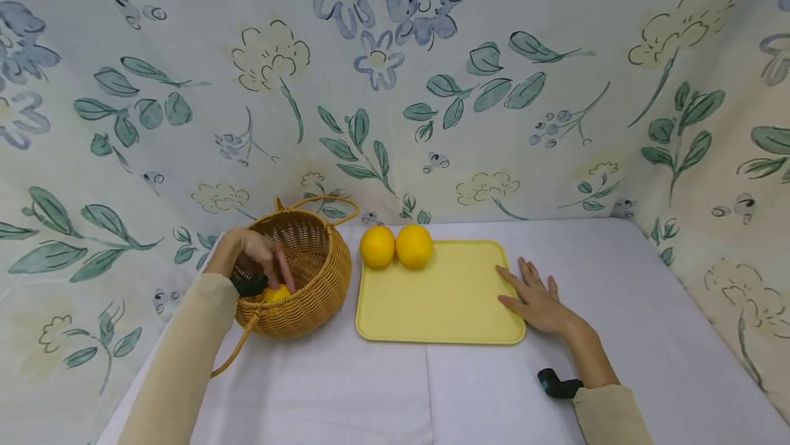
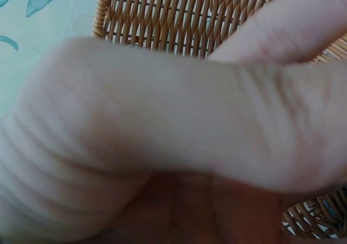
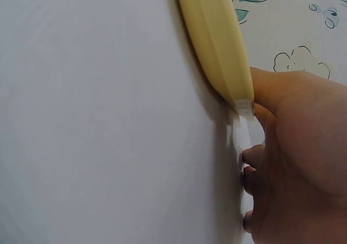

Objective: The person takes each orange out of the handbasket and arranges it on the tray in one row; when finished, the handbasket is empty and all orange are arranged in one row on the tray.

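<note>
My left hand (image 1: pixel 262 255) reaches down into a round wicker basket (image 1: pixel 336 280). Its bent fingers grip an orange (image 1: pixel 276 293) low inside, near the front rim. In the left wrist view the hand (image 2: pixel 162 119) fills most of the picture and hides the fruit. My right hand (image 1: pixel 540 301) lies with spread fingers at the right edge of a pale yellow tray (image 1: pixel 444 301), thumb and forefinger touching its rim. Two more oranges sit side by side in the tray's back left corner, the left orange (image 1: pixel 377 247) beside the right orange (image 1: pixel 414 246).
A white cloth (image 1: pixel 370 390) covers the table. One basket handle (image 1: pixel 237 349) hangs toward the front left, while the other handle (image 1: pixel 345 205) stands at the back. Floral fabric (image 1: pixel 395 123) hangs behind the table and along its sides.
</note>
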Available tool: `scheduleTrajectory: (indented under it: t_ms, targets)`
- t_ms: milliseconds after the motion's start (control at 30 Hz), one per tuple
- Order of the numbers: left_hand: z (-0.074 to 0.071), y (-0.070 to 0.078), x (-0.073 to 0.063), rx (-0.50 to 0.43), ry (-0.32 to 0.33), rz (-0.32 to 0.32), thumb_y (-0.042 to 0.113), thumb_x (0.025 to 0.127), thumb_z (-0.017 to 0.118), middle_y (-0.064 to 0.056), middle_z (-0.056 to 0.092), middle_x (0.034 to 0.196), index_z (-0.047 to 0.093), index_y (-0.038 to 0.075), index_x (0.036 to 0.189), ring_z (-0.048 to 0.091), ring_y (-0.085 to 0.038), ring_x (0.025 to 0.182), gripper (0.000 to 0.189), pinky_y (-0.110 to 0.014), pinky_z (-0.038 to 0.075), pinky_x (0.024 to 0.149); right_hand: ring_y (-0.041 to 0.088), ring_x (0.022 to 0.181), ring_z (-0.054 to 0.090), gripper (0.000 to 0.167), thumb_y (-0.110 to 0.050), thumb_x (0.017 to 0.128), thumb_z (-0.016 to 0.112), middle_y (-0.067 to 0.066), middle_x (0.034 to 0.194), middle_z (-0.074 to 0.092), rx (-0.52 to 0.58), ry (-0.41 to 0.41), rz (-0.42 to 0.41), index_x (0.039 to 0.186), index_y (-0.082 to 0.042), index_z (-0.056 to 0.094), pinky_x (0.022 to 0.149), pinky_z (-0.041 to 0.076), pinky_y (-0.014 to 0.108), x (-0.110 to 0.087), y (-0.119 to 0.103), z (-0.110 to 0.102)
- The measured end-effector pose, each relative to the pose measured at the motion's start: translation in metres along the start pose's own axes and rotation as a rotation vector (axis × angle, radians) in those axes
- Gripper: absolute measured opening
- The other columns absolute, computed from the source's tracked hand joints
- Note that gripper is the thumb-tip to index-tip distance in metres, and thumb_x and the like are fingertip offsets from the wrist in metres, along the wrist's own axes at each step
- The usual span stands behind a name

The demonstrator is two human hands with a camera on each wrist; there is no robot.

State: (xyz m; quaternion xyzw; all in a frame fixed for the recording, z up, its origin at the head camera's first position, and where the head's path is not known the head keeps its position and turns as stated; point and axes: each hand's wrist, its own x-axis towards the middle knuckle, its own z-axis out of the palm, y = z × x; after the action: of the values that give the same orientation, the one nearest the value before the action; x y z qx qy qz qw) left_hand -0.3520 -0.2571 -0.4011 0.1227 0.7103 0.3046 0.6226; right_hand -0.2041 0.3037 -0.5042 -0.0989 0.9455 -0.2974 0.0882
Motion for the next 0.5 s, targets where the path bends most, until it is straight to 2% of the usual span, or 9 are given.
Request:
scheduleTrajectory:
  t_ms: [133,233,433,500]
  targets:
    - [-0.0007,-0.0018,0.0011,-0.030,-0.017,0.029,-0.012,0.092,0.063,-0.005,0.077,0.117,0.075,-0.003,0.122,0.064,-0.009,0.089,0.033,-0.020,0.058,0.081,0.059,0.154,-0.007,0.070,-0.043,0.105,0.054,0.037,0.168,-0.003,0.000,-0.001,0.000,0.161,-0.008,0.032,0.114,-0.015,0.079,0.0007,0.0012,0.0010]
    - [-0.0013,-0.0032,0.0012,-0.032,-0.008,0.074,-0.014,0.091,0.063,-0.006,0.076,0.122,0.073,-0.005,0.124,0.066,-0.012,0.096,0.035,-0.023,0.059,0.087,0.059,0.154,-0.007,0.070,-0.044,0.105,0.054,0.037,0.168,-0.003,-0.002,0.000,0.003,0.161,-0.009,0.032,0.115,-0.015,0.079,0.0013,0.0022,0.0014]
    - [-0.0012,-0.0055,0.0004,-0.012,0.109,0.163,-0.006,0.090,0.073,-0.010,0.072,0.129,0.069,-0.004,0.130,0.068,-0.017,0.105,0.040,-0.029,0.060,0.092,0.059,0.154,-0.005,0.071,-0.044,0.104,0.055,0.038,0.167,-0.002,-0.004,0.006,0.004,0.161,-0.008,0.033,0.114,-0.014,0.080,0.0018,0.0016,0.0014]
    - [-0.0013,-0.0067,0.0001,-0.019,0.122,0.178,-0.005,0.090,0.072,-0.013,0.071,0.133,0.067,-0.005,0.132,0.068,-0.019,0.108,0.043,-0.030,0.060,0.094,0.059,0.154,-0.007,0.071,-0.045,0.105,0.055,0.037,0.168,-0.003,-0.004,0.002,0.004,0.161,-0.008,0.031,0.114,-0.015,0.079,0.0027,0.0032,0.0023]
